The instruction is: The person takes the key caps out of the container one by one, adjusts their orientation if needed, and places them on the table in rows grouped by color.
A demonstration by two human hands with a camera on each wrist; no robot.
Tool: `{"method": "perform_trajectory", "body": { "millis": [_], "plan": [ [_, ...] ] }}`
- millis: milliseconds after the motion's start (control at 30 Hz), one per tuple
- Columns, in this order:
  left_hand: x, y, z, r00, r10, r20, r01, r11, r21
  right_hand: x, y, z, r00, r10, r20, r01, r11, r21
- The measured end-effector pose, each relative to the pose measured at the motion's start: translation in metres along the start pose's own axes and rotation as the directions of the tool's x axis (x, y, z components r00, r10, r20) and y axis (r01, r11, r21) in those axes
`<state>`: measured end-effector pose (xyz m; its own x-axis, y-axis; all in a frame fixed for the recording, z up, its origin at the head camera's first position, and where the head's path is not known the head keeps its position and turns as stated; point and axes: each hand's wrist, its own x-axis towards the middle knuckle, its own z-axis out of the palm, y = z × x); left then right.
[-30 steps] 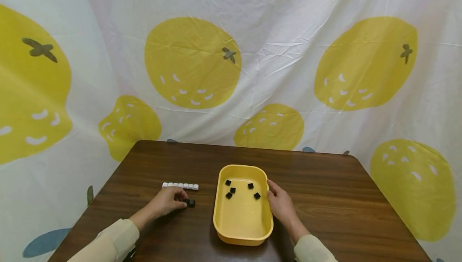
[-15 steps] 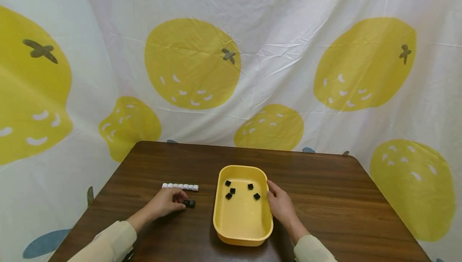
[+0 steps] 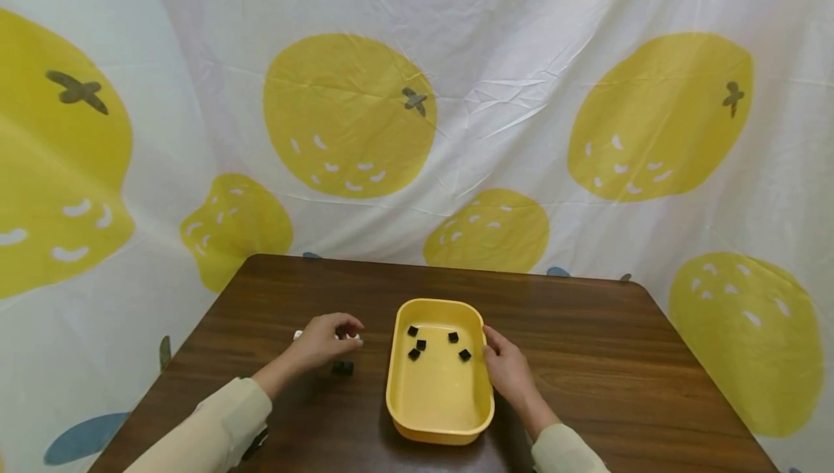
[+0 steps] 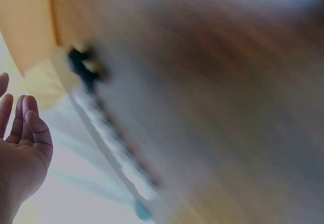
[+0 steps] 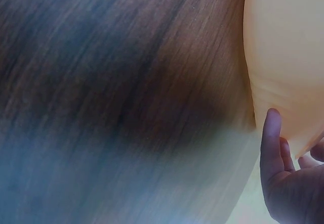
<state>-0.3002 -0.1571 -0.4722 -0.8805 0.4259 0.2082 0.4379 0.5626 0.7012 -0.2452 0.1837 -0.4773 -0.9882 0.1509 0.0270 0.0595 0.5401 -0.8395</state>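
My left hand (image 3: 323, 340) is raised over a row of small white cubes (image 3: 297, 335), covering most of it in the head view. Its fingers are loosely bent, with nothing between them in the left wrist view. Just nearer to me sit two black cubes (image 3: 342, 368), side by side on the table. My right hand (image 3: 510, 369) holds the right side of a yellow tray (image 3: 439, 431), fingers against the outer wall and thumb near the rim. Several black cubes (image 3: 420, 345) lie scattered on the far half of the tray's floor.
The dark wooden table (image 3: 586, 357) reaches back to a white curtain (image 3: 482, 140) printed with yellow lemons. The tray stands in the middle of the near half, right of the cubes.
My left hand has let go of the black cubes and moved up and slightly right, over the white row. The right hand and the tray have stayed in place.
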Motion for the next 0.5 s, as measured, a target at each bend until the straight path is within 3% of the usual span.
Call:
{"method": "perform_trajectory", "body": {
  "millis": [300, 500],
  "plan": [
    [0.044, 0.056, 0.04, 0.996, 0.041, 0.075, -0.036, 0.997, -0.063, 0.0, -0.002, -0.002, 0.999, 0.03, 0.029, -0.032, 0.997, 0.07],
    [0.063, 0.085, 0.066, 0.987, 0.063, 0.147, -0.058, 0.998, -0.04, -0.002, -0.001, -0.006, 0.998, 0.02, 0.062, -0.03, 0.986, 0.166]
  ]
}}
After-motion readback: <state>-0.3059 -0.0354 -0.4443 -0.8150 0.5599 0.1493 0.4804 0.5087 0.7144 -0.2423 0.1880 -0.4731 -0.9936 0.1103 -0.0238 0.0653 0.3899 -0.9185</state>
